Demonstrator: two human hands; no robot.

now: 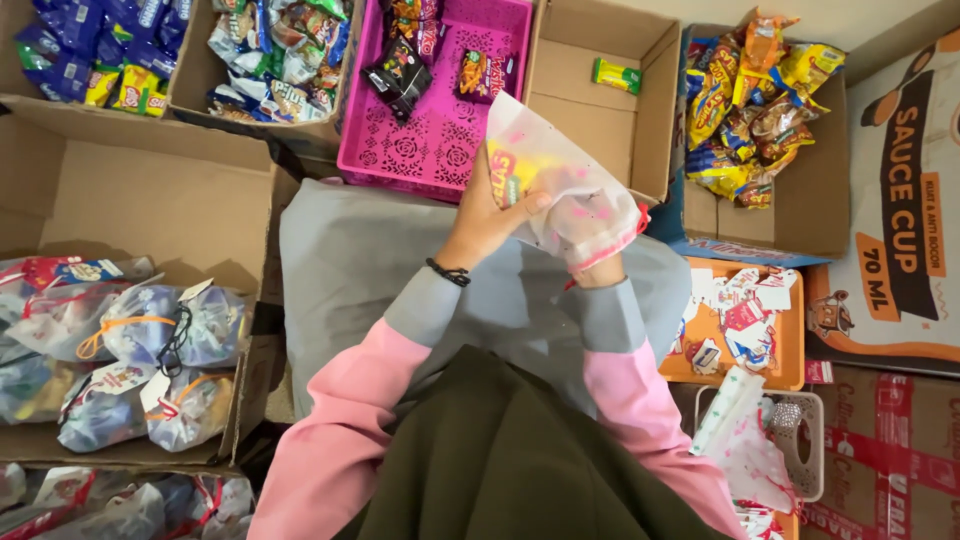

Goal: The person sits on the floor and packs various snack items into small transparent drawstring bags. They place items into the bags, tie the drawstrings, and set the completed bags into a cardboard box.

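The left hand grips a translucent bag of snacks near the worktop's far edge; the right hand is hidden beneath it, grip unclear.

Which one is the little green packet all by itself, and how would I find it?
Look along the top row of boxes to the brown cardboard box right of the pink basket. The green packet lies alone on its floor, while the neighbouring boxes are heaped with snacks.
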